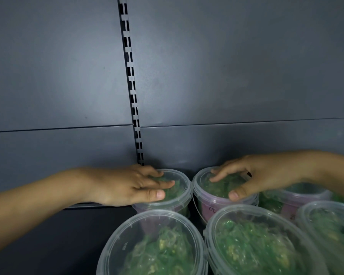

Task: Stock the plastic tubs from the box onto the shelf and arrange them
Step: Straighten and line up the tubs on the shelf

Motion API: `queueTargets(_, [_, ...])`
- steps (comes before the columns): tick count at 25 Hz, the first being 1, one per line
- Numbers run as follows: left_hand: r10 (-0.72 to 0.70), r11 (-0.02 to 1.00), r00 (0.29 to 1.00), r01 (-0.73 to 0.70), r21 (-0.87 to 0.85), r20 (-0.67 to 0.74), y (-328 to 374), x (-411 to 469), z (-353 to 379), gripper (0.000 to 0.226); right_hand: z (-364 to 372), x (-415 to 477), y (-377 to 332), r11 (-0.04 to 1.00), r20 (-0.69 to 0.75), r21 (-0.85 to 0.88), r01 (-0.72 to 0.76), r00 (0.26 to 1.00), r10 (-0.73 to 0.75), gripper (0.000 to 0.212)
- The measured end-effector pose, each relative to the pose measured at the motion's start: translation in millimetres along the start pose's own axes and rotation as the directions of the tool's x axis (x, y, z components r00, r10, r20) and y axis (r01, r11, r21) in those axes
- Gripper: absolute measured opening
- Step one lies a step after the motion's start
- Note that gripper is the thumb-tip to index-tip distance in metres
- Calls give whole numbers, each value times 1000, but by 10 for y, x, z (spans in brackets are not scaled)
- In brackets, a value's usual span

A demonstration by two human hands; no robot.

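Several clear plastic tubs of green contents with clear lids stand on a dark shelf point(48, 235). My left hand point(131, 185) lies on the lid of the back left tub point(177, 195), fingers stretched over it and thumb at the lid's front edge. My right hand point(244, 175) lies on the lid of the back middle tub point(211, 197), fingers spread, thumb at the front rim. These two tubs stand side by side near the back panel. Two larger-looking tubs point(157, 247) point(256, 249) stand in front, closest to me.
The grey back panel point(226, 76) rises behind the tubs, with a slotted upright strip point(132, 92) down its middle. More tubs point(298, 199) point(330, 225) crowd the right side. Bare dark shelf lies to the left of the tubs.
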State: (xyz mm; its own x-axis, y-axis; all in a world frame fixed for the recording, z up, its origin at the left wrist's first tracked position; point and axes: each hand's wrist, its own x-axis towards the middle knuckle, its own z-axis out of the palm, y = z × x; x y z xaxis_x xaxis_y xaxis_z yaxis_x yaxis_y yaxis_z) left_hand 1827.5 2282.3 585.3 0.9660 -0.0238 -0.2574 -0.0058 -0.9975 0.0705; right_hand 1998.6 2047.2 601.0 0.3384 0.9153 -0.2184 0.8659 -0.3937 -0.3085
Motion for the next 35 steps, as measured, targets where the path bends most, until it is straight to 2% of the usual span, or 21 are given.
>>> queueTargets(3, [-91,989,996,91,114,-1,109,13,-52,76,11,44,-102,999,-56,-49,-14,998,11,45])
queueTargets(6, [-142,986,989,144,83,-34,187,34,-112,78,65,96,-130,995,-115,-101,-1,993,-10,44])
queueTargets(11, [-135,988,983,142,52,-121,217,72,48,58,50,37,-78,998,-95,-65,2,995,-8,44])
queueTargets(14, [-99,995,989,100,3,-108,251,8,-6,58,32,30,-81,999,-60,-38,15,998,-17,46])
queueTargets(16, [-65,994,995,58,-93,-76,297,-56,-37,62,24,37,-78,999,-46,-26,25,999,-26,48])
queueTargets(20, [-59,981,992,37,-191,-111,327,-157,18,59,35,-4,-84,999,-77,-45,21,997,-24,57])
queueTargets(22, [-60,986,992,42,-160,-112,321,-200,38,67,86,-79,-99,1000,-107,-18,18,994,-19,49])
queueTargets(26, [-31,993,996,21,-119,-83,321,-226,120,78,282,-244,-199,999,-127,-14,42,991,-44,67])
queueTargets(31, [-40,994,995,30,-108,-97,324,-211,133,72,334,-315,-284,1000,-166,10,-15,986,16,55])
queueTargets(35, [-54,997,991,60,45,-124,467,-246,8,60,315,-397,-478,990,-263,-120,-76,964,42,39])
